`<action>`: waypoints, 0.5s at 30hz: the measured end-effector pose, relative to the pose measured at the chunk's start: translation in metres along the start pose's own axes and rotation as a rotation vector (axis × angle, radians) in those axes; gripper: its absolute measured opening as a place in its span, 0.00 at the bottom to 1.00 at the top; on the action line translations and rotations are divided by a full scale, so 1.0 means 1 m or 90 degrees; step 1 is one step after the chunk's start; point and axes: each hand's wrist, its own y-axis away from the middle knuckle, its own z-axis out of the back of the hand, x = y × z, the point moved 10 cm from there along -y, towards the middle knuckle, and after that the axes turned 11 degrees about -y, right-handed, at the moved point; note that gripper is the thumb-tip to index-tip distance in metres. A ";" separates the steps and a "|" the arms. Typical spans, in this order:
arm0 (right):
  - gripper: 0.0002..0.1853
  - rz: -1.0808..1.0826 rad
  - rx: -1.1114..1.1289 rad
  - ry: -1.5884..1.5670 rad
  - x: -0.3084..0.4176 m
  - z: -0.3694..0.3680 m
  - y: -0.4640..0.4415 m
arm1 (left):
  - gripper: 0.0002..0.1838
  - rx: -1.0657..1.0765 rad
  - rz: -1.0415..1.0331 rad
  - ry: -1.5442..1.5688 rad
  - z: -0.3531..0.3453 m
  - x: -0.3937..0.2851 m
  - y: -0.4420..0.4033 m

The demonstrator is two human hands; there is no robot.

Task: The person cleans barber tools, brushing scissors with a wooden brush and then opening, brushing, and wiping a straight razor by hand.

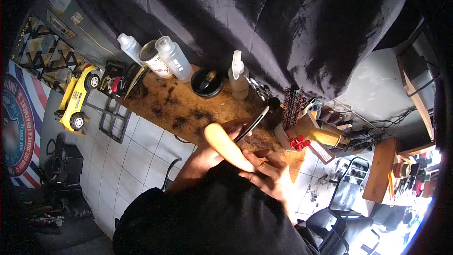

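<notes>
A smooth, curved, pale wooden piece [222, 142], shaped like the back of a hairbrush, lies slantwise between my two hands above the wooden tabletop [158, 106]. Behind it, my left hand [211, 155] is closed around it, its fingers mostly hidden. My right hand [268, 174] pinches the lower end between thumb and fingers. A long, narrow dark thing [253, 123] with a pale edge sticks up from behind the wooden piece, near the left fingers; its kind cannot be made out. No bristles show.
On the table stand a spray bottle [239, 78], a clear bottle [175, 61], a tin [156, 61], a white bottle [130, 47] and a black bowl [206, 83]. At right are a round brush [293, 106] and a pale comb [322, 152]. A yellow toy truck [75, 98] is at left.
</notes>
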 end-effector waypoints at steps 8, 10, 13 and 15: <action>0.32 -0.090 -0.239 0.145 0.000 0.054 -0.003 | 0.21 0.008 0.033 0.084 -0.009 -0.019 0.012; 0.31 -0.140 -0.243 0.145 -0.007 0.057 0.001 | 0.21 0.012 0.047 0.098 -0.010 -0.011 0.010; 0.32 -0.132 -0.205 0.163 -0.006 0.053 -0.001 | 0.19 0.008 0.052 0.158 -0.010 -0.013 0.008; 0.32 -0.105 -0.151 0.147 0.000 0.043 -0.005 | 0.18 -0.053 0.031 0.117 -0.001 -0.002 0.010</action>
